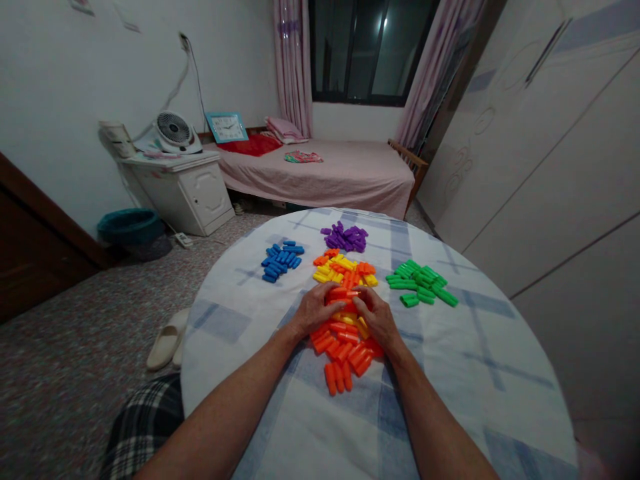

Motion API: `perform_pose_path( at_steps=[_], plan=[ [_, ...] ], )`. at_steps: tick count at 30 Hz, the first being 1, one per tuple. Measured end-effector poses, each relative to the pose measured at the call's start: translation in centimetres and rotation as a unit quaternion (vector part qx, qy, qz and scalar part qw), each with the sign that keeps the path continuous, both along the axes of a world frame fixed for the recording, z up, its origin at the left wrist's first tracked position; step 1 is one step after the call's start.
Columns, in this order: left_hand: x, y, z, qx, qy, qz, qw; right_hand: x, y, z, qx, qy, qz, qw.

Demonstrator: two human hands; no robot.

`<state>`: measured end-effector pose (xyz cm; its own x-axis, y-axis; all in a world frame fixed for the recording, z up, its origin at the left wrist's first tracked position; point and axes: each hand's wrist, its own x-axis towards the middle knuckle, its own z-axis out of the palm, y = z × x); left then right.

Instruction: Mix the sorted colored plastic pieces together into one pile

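Small orange plastic tubes (345, 351), resembling marker caps, lie in a pile at the middle of the round table. My left hand (319, 310) and my right hand (375, 315) face each other over this pile, fingers curled around a bunch of orange tubes (344, 295) between them. Part of the bunch is hidden by my fingers. A few yellow tubes (345, 319) show beneath my hands. Just beyond my fingertips sits a mixed heap of yellow and orange tubes (345, 265).
Blue tubes (281, 260) are heaped to the left, purple ones (345, 237) at the far side, and green ones (421, 283) to the right. A checked cloth covers the table (480, 373). Beyond stand a bed (345, 173) and a white cabinet (203, 193); slippers (167, 340) lie on the floor.
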<state>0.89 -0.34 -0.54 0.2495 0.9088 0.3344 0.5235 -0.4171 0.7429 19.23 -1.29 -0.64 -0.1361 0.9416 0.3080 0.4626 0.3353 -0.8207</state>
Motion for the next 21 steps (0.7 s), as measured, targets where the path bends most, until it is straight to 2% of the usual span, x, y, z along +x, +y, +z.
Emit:
perform_pose_path(
  at_steps=[8, 16, 21],
  plan=[
    [-0.2, 0.22, 0.14, -0.028, -0.075, -0.03, 0.996, -0.05, 0.1, -0.36, -0.02, 0.039, 0.058, 0.997],
    [-0.06, 0.05, 0.46, -0.053, -0.109, -0.024, 0.992, -0.22, 0.21, -0.79, 0.022, -0.001, 0.03, 0.999],
    [0.01, 0.07, 0.61, -0.076, -0.155, -0.019, 0.985, -0.31, 0.15, -0.56, 0.017, 0.012, 0.03, 0.999]
  ],
)
